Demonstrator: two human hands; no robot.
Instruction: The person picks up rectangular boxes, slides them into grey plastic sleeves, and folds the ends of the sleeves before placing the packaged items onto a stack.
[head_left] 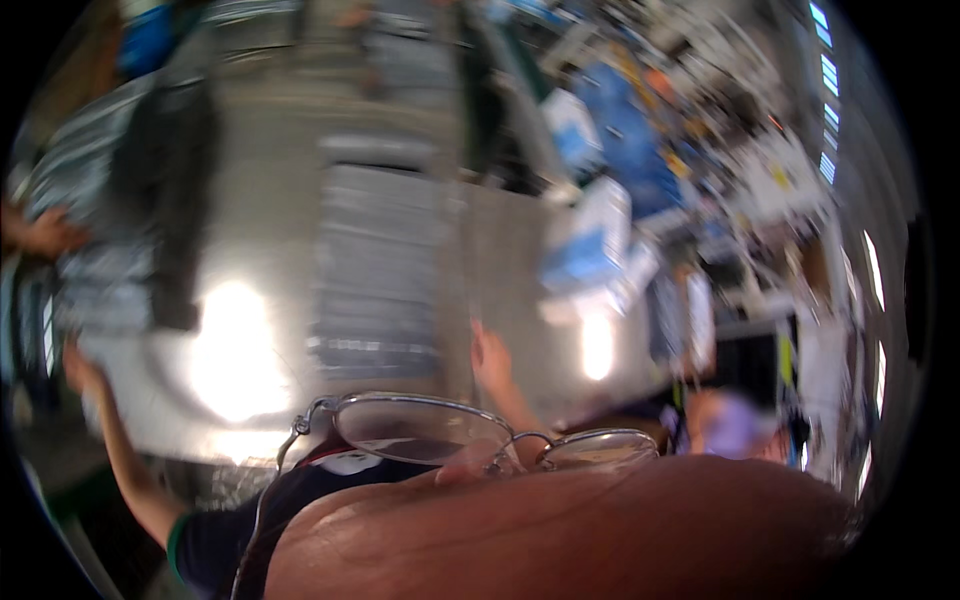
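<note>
My left hand (80,368) is stretched out at the far left, by the near end of a pile of grey, plastic-looking packages (105,285). Whether it touches them is unclear, and its fingers are blurred. On the pale worktop (265,180) in the middle lies a flat grey package (378,265) with a shiny, creased surface. Just right of that package's near end, my right hand (490,360) is over the table. Motion smears its fingers, so I cannot make out anything in them.
Another person's hand (55,232) rests against the pile at the left. More grey packages (405,45) lie at the far end. White-and-blue packs (590,245) stand at the right, before a cluttered area with a blue bundle (625,140). Another person (735,425) is at the lower right.
</note>
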